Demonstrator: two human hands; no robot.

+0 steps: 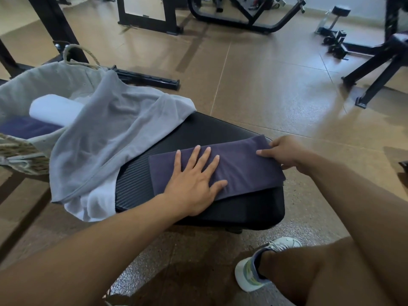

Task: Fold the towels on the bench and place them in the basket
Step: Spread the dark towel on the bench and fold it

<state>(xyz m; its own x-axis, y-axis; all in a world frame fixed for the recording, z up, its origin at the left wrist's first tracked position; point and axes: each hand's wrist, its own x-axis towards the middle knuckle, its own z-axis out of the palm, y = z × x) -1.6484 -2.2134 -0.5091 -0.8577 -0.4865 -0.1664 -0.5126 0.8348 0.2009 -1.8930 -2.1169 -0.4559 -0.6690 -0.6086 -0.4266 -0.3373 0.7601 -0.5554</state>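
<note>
A dark purple towel (pixel 242 166), folded into a rectangle, lies on the near end of the black padded bench (pixel 198 133). My left hand (pixel 194 182) presses flat on its left half, fingers spread. My right hand (pixel 284 153) grips the towel's right edge, thumb on top. An unfolded grey towel (pixel 114 133) drapes over the bench's left side, with a white towel (pixel 97 204) under it hanging off the edge. The wicker basket (pixel 24 151) with a grey liner stands at the left and holds a rolled white towel (pixel 55 110) and a folded dark blue towel (pixel 26 128).
Brown tiled floor surrounds the bench. Black gym machine frames (pixel 242 16) stand at the back, a black bench leg frame (pixel 375 69) at the right and a black bar (pixel 150 79) on the floor behind the basket. My leg and white shoe (pixel 256 266) are at the lower right.
</note>
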